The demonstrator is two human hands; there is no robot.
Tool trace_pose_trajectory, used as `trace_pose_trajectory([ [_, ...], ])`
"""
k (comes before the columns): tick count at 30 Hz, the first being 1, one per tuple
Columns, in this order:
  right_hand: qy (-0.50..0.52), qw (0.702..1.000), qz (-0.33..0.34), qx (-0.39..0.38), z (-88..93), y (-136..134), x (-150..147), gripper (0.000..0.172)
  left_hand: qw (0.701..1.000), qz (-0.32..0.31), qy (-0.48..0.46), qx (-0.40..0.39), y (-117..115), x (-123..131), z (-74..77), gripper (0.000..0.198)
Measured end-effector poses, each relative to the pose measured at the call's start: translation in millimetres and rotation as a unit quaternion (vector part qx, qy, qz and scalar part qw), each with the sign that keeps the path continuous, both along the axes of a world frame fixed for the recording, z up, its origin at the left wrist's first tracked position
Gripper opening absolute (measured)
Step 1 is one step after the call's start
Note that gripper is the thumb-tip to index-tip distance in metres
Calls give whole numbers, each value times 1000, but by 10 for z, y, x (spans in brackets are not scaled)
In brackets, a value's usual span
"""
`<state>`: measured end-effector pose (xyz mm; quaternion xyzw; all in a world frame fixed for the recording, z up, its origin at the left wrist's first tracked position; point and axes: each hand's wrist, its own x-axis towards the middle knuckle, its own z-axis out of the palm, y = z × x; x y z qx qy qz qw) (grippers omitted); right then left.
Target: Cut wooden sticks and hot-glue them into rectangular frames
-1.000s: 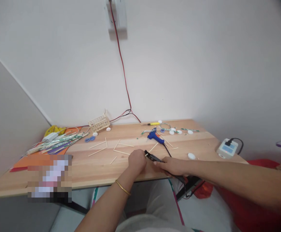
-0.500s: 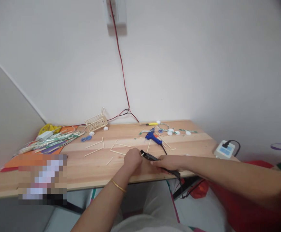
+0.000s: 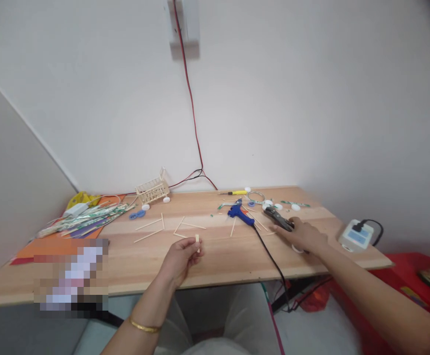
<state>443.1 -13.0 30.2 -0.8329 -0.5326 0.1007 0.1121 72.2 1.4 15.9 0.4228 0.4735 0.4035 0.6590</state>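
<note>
My left hand (image 3: 183,259) is closed, pinching short pieces of wooden stick (image 3: 197,239) upright between thumb and fingertips, above the front of the table. My right hand (image 3: 305,234) is closed around dark-handled pliers (image 3: 278,217), low over the right side of the table, with the jaws pointing to the back left. A blue glue gun (image 3: 241,215) lies between my hands, its black cord trailing over the front edge. Loose sticks joined at corners (image 3: 163,222) lie beyond my left hand, beside more joined sticks (image 3: 181,226).
A small stick-built cart (image 3: 152,190) with white wheels stands at the back. Bundled sticks (image 3: 85,219) lie on orange paper (image 3: 48,248) at the left. White caps (image 3: 295,207) and a yellow-handled tool (image 3: 240,193) lie at the back right. A white power box (image 3: 355,235) sits at the right edge.
My hands have moved apart. The right hand carried the pliers right, away from the left hand. The left hand shifted left with the short stick pieces, which now show clearly.
</note>
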Motion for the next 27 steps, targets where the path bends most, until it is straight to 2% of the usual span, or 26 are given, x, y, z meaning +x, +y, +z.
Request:
trace_pose_trajectory([
  [3,-42,998,-50,-24,-59,9,4,84,998,21,-65,-16,-26,-85,-32,39],
  [6,-68,997,-41,7,35,47,-135,83,996,41,-76,-17,-59,-171,-56,38],
  [8,-104,992,7,70,147,81,-331,66,995,58,-79,-17,-89,-224,-59,38],
  [10,-118,983,86,111,246,127,-611,44,994,71,-82,-16,-121,-267,-54,39],
  [12,-89,983,149,58,291,197,-935,37,992,83,-89,-16,-157,-300,-45,36],
  [13,-80,984,158,35,287,242,-1091,37,992,90,-92,-15,-176,-317,-41,34],
  [17,-69,988,137,-28,163,443,-1501,39,988,116,-97,-5,-250,-435,-32,28],
  [22,-50,986,145,-69,68,523,-1502,19,981,175,-81,1,-302,-689,-48,29],
  [27,-28,981,184,-48,99,322,-1487,16,981,172,-90,-15,-273,-767,-72,34],
])
